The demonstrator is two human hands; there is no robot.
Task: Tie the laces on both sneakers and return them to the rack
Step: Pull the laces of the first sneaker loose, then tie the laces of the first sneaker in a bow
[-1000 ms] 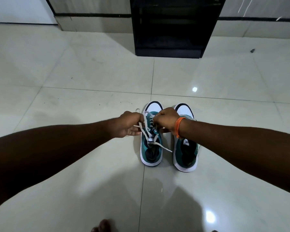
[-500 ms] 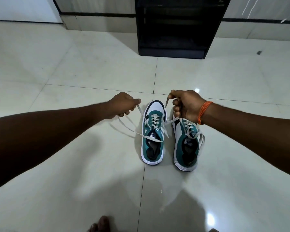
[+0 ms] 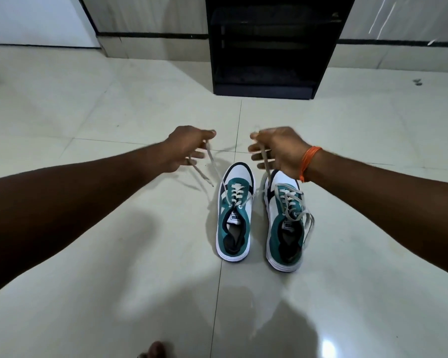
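Left hand (image 3: 185, 148) was seen raised over the tiled floor (image 3: 88, 254), fingers (image 3: 195, 155) pinched around one lace end (image 3: 210, 161), which ran down and rightward from the fingertips to the top eyelets of the left sneaker (image 3: 234, 215); a loose tail was hung just below the fingers. That sneaker was stood below and to the right of the left fingers, toe away, laces threaded but no knot visible. Right hand (image 3: 279, 148), orange thread (image 3: 309, 161) at the wrist, was closed on the other lace end (image 3: 265, 161), which dropped from the fingers and passed in front of the right sneaker (image 3: 285, 223); its lower run could not be traced for certain. Right sneaker's laces were looped loosely, apparently untied. Rack (image 3: 272, 45) was seen well beyond both sets of fingers, empty-looking, dark. Step judged: pulling both ends taut before the first knot on the left sneaker. Next move was judged to need the ends crossed, one tucked under, then bows formed.
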